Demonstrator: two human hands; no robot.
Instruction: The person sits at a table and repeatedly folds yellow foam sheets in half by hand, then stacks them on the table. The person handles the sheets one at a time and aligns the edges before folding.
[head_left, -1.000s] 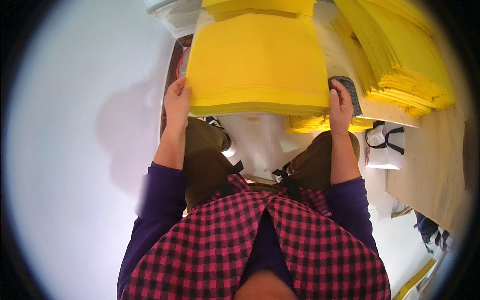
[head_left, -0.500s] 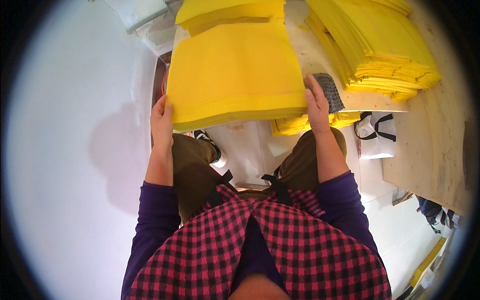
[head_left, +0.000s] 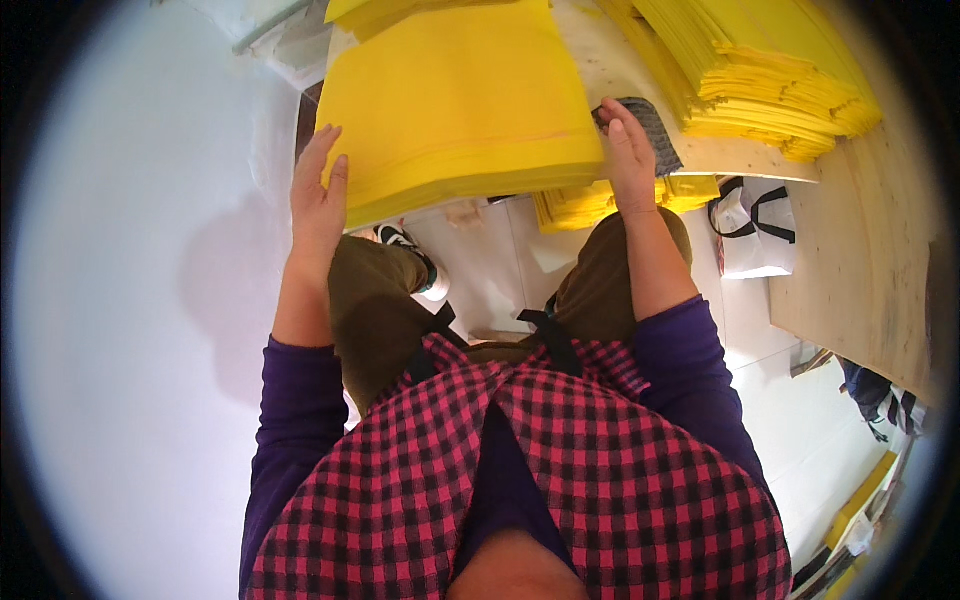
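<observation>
In front of me lies a stack of yellow fabric-like sheets, its near edge layered and hanging slightly past the table edge. My left hand is at the stack's near left side, fingers stretched out and thumb apart. On the opposite side, my right hand stands upright beside the right edge, fingers extended and the thumb side toward the sheets. Neither hand grips anything. A dark grey textured pad lies just behind the right hand, partly hidden by it.
Thick piles of yellow sheets rest on the wooden table at the far right. More yellow material sits below the table edge. A white bag with black handles stands right of my knee. A white wall borders my left.
Both hands have loosened from the stack's sides, the left opening its fingers and moving slightly off the edge. The whole scene has shifted upward in view.
</observation>
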